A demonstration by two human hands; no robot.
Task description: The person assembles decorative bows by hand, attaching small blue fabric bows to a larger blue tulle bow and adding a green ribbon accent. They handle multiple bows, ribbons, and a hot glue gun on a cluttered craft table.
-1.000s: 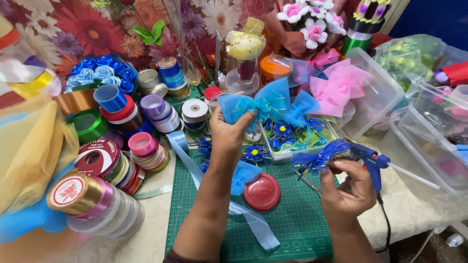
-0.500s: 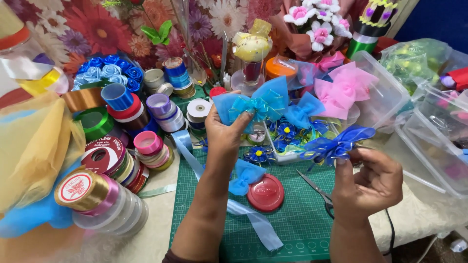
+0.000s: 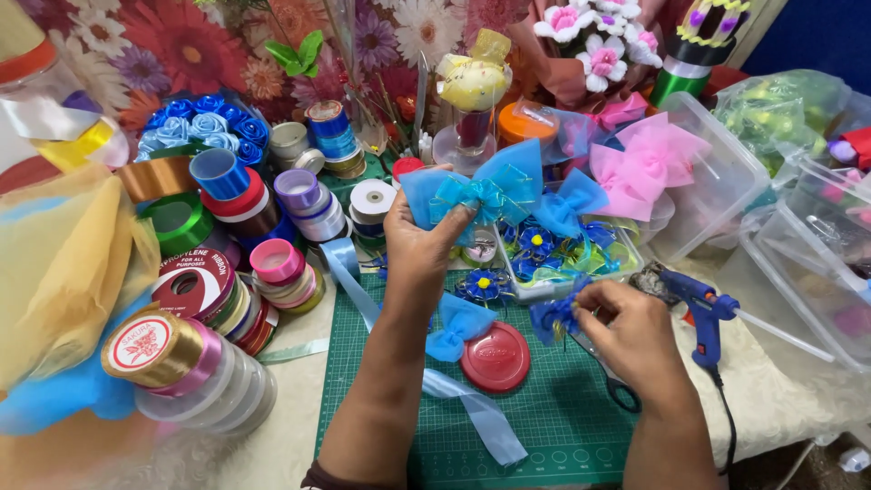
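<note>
Over mat (image 3: 544, 426): R hand (image 3: 635, 340) lower, nearer.

Cutting mat (image 3: 553, 426) lies centre on desk (image 3: 290, 426). Ribbon spools (image 3: 227, 272) stacked left of mat. Round lid (image 3: 495, 357) on mat, small bow (image 3: 458, 328) touching its left. Glue gun (image 3: 699, 304) right of mat; tubs (image 3: 798, 263) further right.

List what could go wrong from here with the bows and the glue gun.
The glue gun lies beside the right hand; its nozzle might burn a wrist. The scissors sit hidden under that hand. The left hand may crush the light blue bow.
</note>
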